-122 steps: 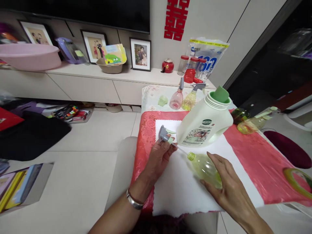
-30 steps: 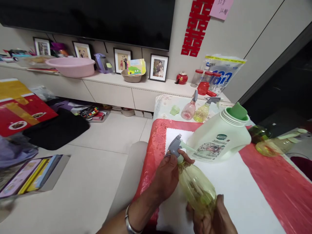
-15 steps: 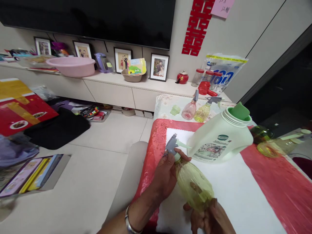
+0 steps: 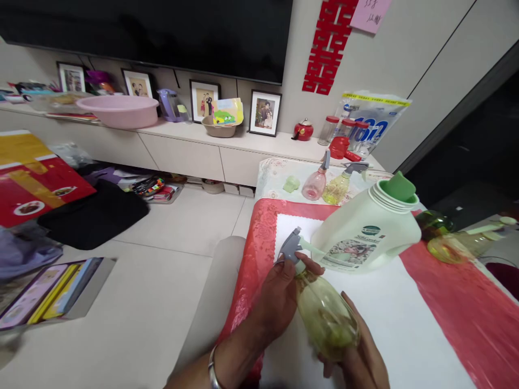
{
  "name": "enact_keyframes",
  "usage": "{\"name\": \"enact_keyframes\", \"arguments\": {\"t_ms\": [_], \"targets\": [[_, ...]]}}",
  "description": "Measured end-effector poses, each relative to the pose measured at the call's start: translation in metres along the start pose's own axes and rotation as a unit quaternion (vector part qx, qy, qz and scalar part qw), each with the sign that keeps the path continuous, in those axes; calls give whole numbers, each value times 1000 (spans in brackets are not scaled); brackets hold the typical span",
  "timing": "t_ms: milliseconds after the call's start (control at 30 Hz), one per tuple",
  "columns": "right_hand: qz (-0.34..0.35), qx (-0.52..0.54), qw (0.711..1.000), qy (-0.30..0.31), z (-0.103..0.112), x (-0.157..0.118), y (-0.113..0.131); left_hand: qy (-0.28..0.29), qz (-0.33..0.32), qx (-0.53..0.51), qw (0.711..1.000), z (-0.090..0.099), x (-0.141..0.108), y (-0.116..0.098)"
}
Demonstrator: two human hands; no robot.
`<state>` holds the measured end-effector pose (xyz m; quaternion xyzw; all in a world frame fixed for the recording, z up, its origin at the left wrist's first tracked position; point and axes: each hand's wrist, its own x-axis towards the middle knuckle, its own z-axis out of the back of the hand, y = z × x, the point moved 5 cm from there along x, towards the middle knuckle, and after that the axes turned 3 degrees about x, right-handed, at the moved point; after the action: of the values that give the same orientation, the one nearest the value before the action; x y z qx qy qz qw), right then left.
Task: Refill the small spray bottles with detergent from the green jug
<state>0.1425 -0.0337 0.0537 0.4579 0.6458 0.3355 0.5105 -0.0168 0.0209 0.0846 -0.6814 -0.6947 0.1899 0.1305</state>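
Observation:
A yellow-green see-through spray bottle point(image 4: 326, 316) is held tilted over the white mat point(image 4: 389, 335), its grey trigger head point(image 4: 291, 247) pointing away from me. My left hand point(image 4: 284, 286) grips the neck just under the trigger, fingers closed round it. Wrapped about the bottle's lower end is my right hand point(image 4: 359, 348), partly seen through the clear wall. Just beyond the bottle stands a large pale green jug point(image 4: 367, 232), with a green piece point(image 4: 399, 186) sitting in its mouth.
At the table's far end stand a pink spray bottle point(image 4: 315, 183), a yellow spray bottle point(image 4: 337, 186) and a small green object point(image 4: 291, 183). More bottles point(image 4: 462, 246) lie toward the right edge. A red cloth point(image 4: 450, 319) runs under the mat. A grey armrest point(image 4: 219, 286) borders the left.
The spray bottle has turned in my hands, and its trigger head has shifted slightly right and down. My right hand now wraps further up the bottle's right side.

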Motion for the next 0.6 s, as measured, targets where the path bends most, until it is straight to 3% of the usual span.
{"name": "enact_keyframes", "arguments": {"t_ms": [67, 133, 167, 233, 300, 367, 400, 467, 533, 600], "targets": [[-132, 96, 986, 25, -3, 0, -11, 11, 8, 12, 1000, -2, -1, 0], [-176, 130, 975, 30, -7, 0, -15, 6, -3, 23, 1000, -4, -1, -1], [-144, 121, 982, 26, -9, 1, -13, 0, -15, 25, 1000, -4, 0, -2], [-15, 49, 999, 4, -10, 4, -1, -15, -42, 11, 999, -5, 1, -5], [103, -51, 993, -38, -9, 2, 12, -27, -57, -21, 998, -6, 1, -6], [135, -98, 984, -57, -8, 0, 18, -24, -46, -26, 998, -6, 1, -5], [107, -81, 990, -47, -7, 0, 16, -17, -38, -10, 999, -6, 0, -4], [-22, 9, 1000, 5, -6, 2, 3, 5, -23, 38, 999, -7, -1, -4], [-160, 101, 980, 61, -7, 0, -12, 20, -14, 69, 997, -6, -1, -4], [-204, 126, 966, 95, -10, -1, -17, 15, -16, 73, 997, -5, 0, -5]]}}
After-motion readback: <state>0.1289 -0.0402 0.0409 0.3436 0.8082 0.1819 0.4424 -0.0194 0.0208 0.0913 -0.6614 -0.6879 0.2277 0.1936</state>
